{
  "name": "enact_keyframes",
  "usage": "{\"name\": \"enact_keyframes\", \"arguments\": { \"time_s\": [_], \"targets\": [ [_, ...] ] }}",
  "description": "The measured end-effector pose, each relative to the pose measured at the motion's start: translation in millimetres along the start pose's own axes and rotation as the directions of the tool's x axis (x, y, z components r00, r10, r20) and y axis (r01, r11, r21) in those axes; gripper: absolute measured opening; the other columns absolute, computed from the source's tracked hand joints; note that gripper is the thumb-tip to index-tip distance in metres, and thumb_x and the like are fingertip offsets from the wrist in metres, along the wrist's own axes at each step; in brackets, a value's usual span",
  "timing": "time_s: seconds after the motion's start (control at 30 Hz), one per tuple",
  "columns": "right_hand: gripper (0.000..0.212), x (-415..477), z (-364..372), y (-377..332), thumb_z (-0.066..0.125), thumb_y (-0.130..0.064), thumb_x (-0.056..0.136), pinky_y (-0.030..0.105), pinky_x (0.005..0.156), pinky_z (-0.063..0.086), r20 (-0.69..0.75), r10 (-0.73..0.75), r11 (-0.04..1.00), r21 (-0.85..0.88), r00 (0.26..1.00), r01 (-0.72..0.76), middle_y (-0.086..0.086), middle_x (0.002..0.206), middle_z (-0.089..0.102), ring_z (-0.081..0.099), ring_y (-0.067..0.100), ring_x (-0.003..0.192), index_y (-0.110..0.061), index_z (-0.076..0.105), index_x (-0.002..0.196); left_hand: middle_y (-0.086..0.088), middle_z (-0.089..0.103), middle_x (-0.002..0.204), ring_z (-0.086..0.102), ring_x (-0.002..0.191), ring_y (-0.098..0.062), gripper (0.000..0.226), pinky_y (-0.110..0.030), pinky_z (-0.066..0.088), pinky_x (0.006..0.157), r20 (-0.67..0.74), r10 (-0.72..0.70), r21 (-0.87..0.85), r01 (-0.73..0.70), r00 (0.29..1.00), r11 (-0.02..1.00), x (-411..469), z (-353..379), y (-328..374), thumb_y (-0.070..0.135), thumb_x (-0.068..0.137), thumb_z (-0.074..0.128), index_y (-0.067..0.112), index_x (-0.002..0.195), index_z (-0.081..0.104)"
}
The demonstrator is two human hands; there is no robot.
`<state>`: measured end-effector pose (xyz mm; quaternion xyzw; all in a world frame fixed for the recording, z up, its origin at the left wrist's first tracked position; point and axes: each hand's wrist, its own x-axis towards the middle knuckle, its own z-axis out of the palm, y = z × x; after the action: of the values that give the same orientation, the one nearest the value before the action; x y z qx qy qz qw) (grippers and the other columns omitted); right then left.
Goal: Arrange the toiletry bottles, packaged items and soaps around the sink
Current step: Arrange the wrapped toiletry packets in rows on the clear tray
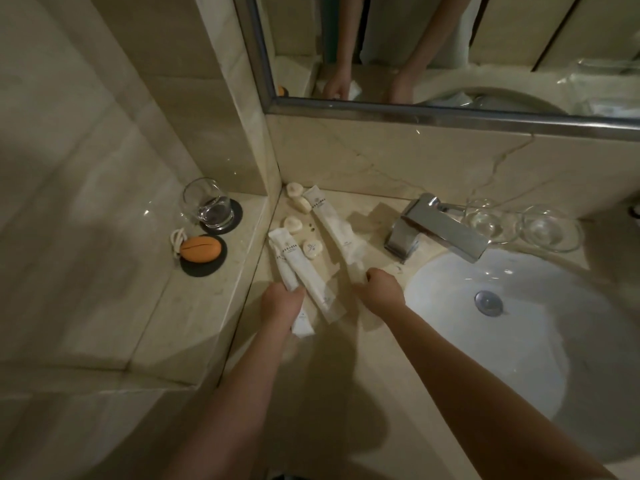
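On the beige counter left of the white sink (540, 382) lie three long white packets and several small wrapped soaps. My left hand (281, 303) grips the leftmost packet (282, 263) near its middle. A second packet (310, 278) lies right beside it, untouched. My right hand (381, 289) is closed on the near end of the third packet (334, 230), which runs back toward the wall corner. Small oval soaps sit between the packets: one at the corner (294, 189), one (300, 203) just below it, one (293, 224) further forward and one (312, 249) nearest my hands.
A chrome faucet (436, 230) stands behind the sink, with two clear glass dishes (550, 230) to its right. On the raised left ledge are a glass tumbler (207, 206) on a dark coaster and an orange oval object (201, 249) on another coaster. A mirror (450, 46) hangs above.
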<state>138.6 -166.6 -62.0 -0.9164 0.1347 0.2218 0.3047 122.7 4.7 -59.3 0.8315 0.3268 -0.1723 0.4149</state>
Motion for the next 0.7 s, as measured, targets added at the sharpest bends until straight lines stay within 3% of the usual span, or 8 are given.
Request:
{"name": "enact_keyframes", "arguments": {
  "time_s": [0.07,0.2,0.33,0.5,0.63,0.7],
  "targets": [
    [0.026,-5.0,-2.8,0.5,0.047,-0.037,0.093,0.03,0.065,0.042,0.04,-0.024,0.999,0.047,0.999,0.022,0.004,0.083,0.057,0.055,0.021,0.075,-0.013,0.055,0.088,-0.004,0.062,0.085,0.059,0.07,-0.019,0.025,-0.029,0.049,0.061,-0.01,0.017,-0.053,-0.017,1.0,0.998,-6.1,-6.4,-3.6,0.027,0.087,0.056,0.008,0.102,0.061],
    [0.032,-22.3,-9.1,7.9,0.048,-0.035,0.093,0.026,0.057,0.04,0.108,-0.076,0.995,0.067,0.991,0.069,0.001,0.069,0.052,0.05,0.016,0.062,-0.01,0.055,0.074,-0.011,0.066,0.09,0.063,0.076,-0.024,0.013,-0.032,0.049,0.063,-0.049,0.018,-0.206,-0.028,0.999,0.978,-25.6,-16.6,-10.3,0.021,0.086,0.056,0.01,0.092,0.058],
    [0.033,-44.5,-17.0,26.2,0.049,-0.035,0.093,0.034,0.064,0.046,0.028,-0.087,0.989,0.126,0.996,0.082,0.006,0.074,0.057,0.055,0.021,0.067,-0.005,0.06,0.081,-0.016,0.064,0.088,0.064,0.078,-0.032,0.019,-0.035,0.051,0.061,-0.128,0.073,-0.236,-0.102,0.989,0.966,-51.2,-14.7,-14.2,0.018,0.083,0.059,0.003,0.092,0.054],
    [0.044,-71.6,-42.6,55.4,0.051,-0.037,0.091,0.042,0.071,0.052,-0.034,-0.138,0.971,0.19,0.99,0.142,0.019,0.081,0.064,0.062,0.033,0.075,0.005,0.06,0.085,-0.006,0.051,0.075,0.053,0.066,-0.021,0.021,-0.025,0.043,0.053,-0.174,0.252,-0.211,-0.286,0.952,0.935,-83.5,3.9,6.3,0.008,0.081,0.062,0.011,0.076,0.041],
    [0.036,-95.2,-72.6,86.4,0.053,-0.034,0.091,0.033,0.06,0.043,-0.03,-0.184,0.94,0.287,0.983,0.185,0.008,0.067,0.054,0.054,0.023,0.062,-0.011,0.048,0.064,-0.007,0.058,0.079,0.059,0.068,-0.023,0.022,-0.021,0.044,0.049,-0.143,0.352,-0.261,-0.379,0.925,0.888,-113.5,30.1,31.3,0.006,0.08,0.063,0.01,0.087,0.043],
    [0.035,-108.3,-88.2,104.8,0.055,-0.032,0.091,0.028,0.057,0.039,-0.031,-0.203,0.921,0.333,0.979,0.201,0.002,0.064,0.052,0.05,0.017,0.058,-0.017,0.046,0.061,0.0,0.061,0.083,0.06,0.069,-0.015,0.025,-0.017,0.047,0.052,-0.099,0.394,-0.324,-0.404,0.914,0.856,-131.5,45.3,44.7,0.004,0.081,0.062,0.013,0.098,0.045]
  ]
}}
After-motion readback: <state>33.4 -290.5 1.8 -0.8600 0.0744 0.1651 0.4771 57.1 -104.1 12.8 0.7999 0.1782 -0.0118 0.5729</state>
